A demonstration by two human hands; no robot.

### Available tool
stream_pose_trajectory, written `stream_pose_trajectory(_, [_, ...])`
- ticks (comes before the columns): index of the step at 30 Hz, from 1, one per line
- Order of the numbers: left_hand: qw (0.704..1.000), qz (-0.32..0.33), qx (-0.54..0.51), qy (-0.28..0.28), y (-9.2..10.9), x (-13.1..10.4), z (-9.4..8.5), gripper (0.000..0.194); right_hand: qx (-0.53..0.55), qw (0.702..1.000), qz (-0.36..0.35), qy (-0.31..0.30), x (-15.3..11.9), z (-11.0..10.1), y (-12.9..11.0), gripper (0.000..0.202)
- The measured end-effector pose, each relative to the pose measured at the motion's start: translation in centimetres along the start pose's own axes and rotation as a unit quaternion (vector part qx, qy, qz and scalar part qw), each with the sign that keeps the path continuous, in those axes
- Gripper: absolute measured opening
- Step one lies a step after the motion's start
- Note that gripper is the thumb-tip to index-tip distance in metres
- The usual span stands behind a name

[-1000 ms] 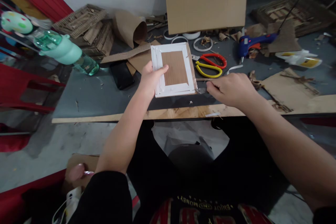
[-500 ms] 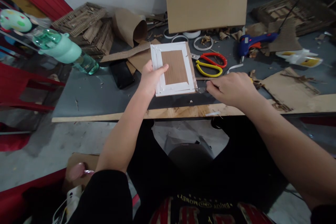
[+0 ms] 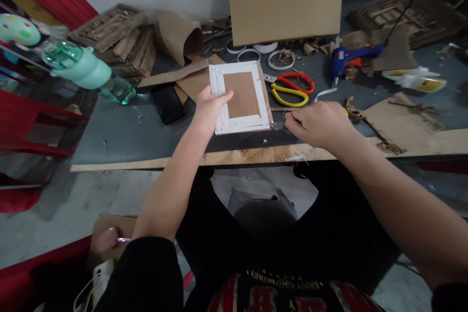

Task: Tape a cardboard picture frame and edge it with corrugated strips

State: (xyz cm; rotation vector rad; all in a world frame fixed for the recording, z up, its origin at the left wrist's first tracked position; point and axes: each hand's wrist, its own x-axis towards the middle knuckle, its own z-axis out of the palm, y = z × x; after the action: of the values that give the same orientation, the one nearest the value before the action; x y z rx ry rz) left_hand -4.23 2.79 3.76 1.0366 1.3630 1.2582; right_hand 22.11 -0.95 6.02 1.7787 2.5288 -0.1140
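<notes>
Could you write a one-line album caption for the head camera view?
Left hand gripping a white-bordered panel, right hand holding a blade at its corner.

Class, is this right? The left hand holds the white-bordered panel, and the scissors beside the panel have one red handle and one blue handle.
Not quite: in the head view, the scissors beside the panel have one red handle and one yellow, not blue. The left hand does hold the white-bordered panel.

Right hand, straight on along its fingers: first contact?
The white-bordered board, at its lower right corner. The right hand holds a thin metal blade that leads the way; its tip looks at or very near that edge, though depth is unclear.
</notes>
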Motion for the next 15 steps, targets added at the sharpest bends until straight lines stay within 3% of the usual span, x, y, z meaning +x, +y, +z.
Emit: stream_pose_trajectory(15, [1.0,-0.006,-0.002,0.019,0.13,0.01,0.27,0.032,0.016,1.0,0.001,0.008,-0.03,0.16,-0.15,0.056])
